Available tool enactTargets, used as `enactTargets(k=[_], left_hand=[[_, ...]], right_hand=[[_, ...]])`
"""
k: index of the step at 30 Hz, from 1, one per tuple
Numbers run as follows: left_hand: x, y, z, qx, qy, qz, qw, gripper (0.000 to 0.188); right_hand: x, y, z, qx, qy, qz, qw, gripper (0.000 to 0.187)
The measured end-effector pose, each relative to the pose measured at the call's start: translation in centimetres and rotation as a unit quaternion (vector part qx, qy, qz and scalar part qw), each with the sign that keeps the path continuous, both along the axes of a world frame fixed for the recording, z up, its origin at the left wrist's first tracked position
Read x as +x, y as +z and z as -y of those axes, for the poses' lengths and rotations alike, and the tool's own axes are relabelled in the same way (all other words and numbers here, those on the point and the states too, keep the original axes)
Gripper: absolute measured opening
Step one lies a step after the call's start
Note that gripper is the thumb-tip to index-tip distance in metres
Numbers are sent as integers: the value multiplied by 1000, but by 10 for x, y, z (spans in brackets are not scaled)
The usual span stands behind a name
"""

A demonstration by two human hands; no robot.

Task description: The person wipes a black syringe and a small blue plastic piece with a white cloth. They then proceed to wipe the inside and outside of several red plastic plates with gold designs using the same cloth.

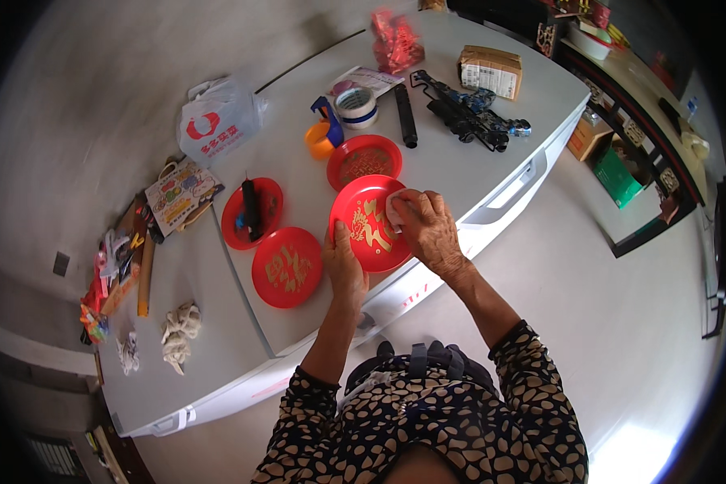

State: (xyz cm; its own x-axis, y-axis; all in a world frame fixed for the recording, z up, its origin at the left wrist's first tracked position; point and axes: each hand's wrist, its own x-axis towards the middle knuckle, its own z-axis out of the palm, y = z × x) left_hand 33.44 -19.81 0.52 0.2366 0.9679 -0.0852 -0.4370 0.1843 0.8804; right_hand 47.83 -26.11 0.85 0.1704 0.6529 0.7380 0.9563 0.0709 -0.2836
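Observation:
A round red plate (373,242) with a gold pattern is tilted up in front of me over the white lidded top. My left hand (344,264) grips its lower left rim, thumb on the face. At the right side of the plate, my right hand (432,232) presses a crumpled pale cloth or tissue (394,211) against the surface, fingers closed round it. Another gold-patterned red plate (287,267) lies just left of my left hand. Behind the held plate sits a third red plate (365,160), partly covered by it.
A red dish (232,216) holding a black cylindrical object stands left. Farther back are tape rolls (356,106), an orange-and-blue tape dispenser (323,139), a black rod (405,117), a black toy-like device (468,111), a cardboard box (490,73) and a plastic bag (219,121). Crumpled gloves (181,335) lie left.

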Motion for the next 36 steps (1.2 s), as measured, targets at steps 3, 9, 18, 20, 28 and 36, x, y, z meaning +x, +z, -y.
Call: enactTargets(k=[3,9,18,20,28,36], left_hand=[[1,-2,-2,18,-8,19,1000,45],[0,-9,-5,51,-13,23,998,47],[-5,-5,-5,28,-63,37,997,52],[-7,-12,-8,47,-57,27,997,52],[-5,-14,-15,28,-99,87,991,53],[-8,-14,-15,37,-103,52,993,51]], right_hand=[[-16,-1,5,-8,-21,-54,998,39],[-65,-8,28,-49,-20,-103,993,34],[-84,-3,32,-32,-33,-109,993,29],[-75,-5,30,-33,-90,-82,992,31],[-43,4,-6,2,-183,-13,983,34],[-78,0,21,-57,-37,-28,997,52]])
